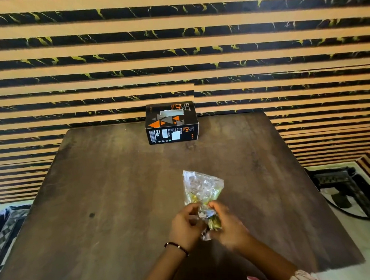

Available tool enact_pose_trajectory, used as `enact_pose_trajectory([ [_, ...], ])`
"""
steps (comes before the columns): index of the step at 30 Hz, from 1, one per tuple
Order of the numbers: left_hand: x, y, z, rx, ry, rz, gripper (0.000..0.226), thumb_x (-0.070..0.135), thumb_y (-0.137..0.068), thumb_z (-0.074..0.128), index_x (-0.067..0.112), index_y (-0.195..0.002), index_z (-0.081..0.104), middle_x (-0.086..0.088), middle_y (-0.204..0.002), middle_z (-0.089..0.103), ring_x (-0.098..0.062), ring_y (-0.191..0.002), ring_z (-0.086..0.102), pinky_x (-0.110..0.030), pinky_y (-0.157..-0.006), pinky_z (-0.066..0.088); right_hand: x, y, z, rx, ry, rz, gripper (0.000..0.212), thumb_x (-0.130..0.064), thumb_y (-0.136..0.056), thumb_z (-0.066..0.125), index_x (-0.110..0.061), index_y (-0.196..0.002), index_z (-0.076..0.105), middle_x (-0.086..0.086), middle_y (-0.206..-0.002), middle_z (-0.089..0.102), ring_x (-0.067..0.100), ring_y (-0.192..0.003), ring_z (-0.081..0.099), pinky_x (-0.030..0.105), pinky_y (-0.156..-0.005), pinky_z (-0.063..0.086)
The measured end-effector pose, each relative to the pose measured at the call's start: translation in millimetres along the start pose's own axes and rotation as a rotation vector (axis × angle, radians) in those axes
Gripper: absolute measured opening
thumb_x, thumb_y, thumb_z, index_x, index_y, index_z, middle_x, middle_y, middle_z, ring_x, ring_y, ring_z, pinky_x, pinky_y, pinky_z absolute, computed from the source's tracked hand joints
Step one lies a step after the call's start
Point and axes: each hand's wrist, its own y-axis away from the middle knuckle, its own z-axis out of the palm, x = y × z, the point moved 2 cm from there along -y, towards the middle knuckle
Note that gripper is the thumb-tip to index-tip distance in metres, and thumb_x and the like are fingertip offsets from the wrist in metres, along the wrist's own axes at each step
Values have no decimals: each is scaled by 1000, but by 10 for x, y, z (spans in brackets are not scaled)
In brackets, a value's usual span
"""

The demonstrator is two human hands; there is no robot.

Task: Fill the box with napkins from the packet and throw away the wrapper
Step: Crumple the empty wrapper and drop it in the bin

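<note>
A black tissue box [171,122] with orange and grey triangles stands at the table's far edge, its top slot showing a pale opening. Near the front of the table I hold a clear, crinkled plastic wrapper [201,187] with green print. My left hand [186,225] and my right hand [227,223] both pinch its bunched lower end, while the upper part sticks up and away from me. The wrapper looks flat, and I see no napkins in it. A dark bead bracelet circles my left wrist.
The dark wooden table [118,198] fills the middle of the view. Behind it runs a wall of orange and black marbled stripes [174,54]. A patterned rug and a dark cable [344,212] lie on the floor to the right; checked fabric [3,233] lies left.
</note>
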Motion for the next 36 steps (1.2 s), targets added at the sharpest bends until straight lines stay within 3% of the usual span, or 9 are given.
enact_pose_trajectory([
  [5, 131, 81, 363, 38, 28, 80, 46, 6, -63, 71, 36, -93, 54, 3, -112, 38, 7, -94, 50, -1, -81, 37, 293, 287, -162, 200, -4, 25, 46, -15, -77, 69, -18, -120, 52, -3, -109, 64, 15, -101, 62, 20, -83, 44],
  [8, 281, 188, 574, 50, -126, 134, 80, 45, -52, 69, 29, -124, 38, 7, -128, 27, -1, -120, 26, -17, -104, 24, 476, 559, -365, 268, -48, 1, 37, -10, -77, 67, -15, -113, 57, -13, -97, 59, 6, -92, 59, 5, -73, 41],
  [11, 469, 230, 840, -114, -83, 198, 104, 53, -52, 67, 20, -139, 22, 15, -127, 27, 5, -117, 26, -12, -100, 21, 729, 771, -549, 326, -5, -43, 34, -1, -76, 65, -10, -109, 61, -11, -95, 57, 7, -90, 58, -3, -72, 38],
  [15, 641, 355, 1406, -374, -23, 130, 75, 31, -64, 78, 29, -127, 37, 5, -124, 53, 1, -109, 54, -11, -92, 40, 1187, 1108, -810, 442, 6, -77, 38, 7, -73, 65, -5, -109, 63, -5, -104, 56, 5, -95, 56, -6, -79, 35],
  [21, 1110, 831, 2617, -365, 164, 13, 47, -3, -76, 68, 14, -115, 49, 3, -95, 65, 12, -78, 62, -8, -75, 48, 1986, 1787, -1370, 578, -4, -2, 40, 6, -72, 52, -11, -107, 60, 7, -104, 59, 22, -92, 61, 10, -76, 43],
  [24, 1304, 963, 3110, -300, 140, 71, 57, 5, -74, 73, 18, -123, 46, 13, -95, 62, 10, -83, 60, -6, -80, 45, 2389, 2134, -1591, 538, -55, -18, 48, 1, -74, 53, -13, -120, 53, 5, -117, 54, 21, -103, 59, 27, -88, 49],
  [27, 1492, 1031, 3469, -236, 109, 179, 65, 7, -74, 73, 28, -127, 42, 21, -101, 58, 7, -93, 58, -9, -83, 45, 2710, 2526, -1787, 448, -359, 0, 51, -10, -83, 62, -22, -130, 47, -5, -126, 54, 7, -114, 53, 16, -93, 45],
  [31, 1788, 1238, 3935, -374, -61, 427, 64, 1, -75, 55, 38, -126, 45, 8, -120, 58, -7, -109, 56, -23, -90, 49, 3050, 2930, -2081, 528, -604, 55, 43, 4, -82, 60, -24, -114, 59, 1, -109, 65, 4, -88, 60, 15, -77, 49],
  [36, 1986, 1325, 4339, -463, -137, 548, 50, 4, -66, 49, 37, -103, 52, 1, -102, 60, -13, -90, 57, -19, -78, 49, 3442, 3085, -2301, 720, -842, 191, 47, 21, -75, 55, -22, -94, 61, 10, -105, 62, 24, -74, 62, 30, -64, 56],
])
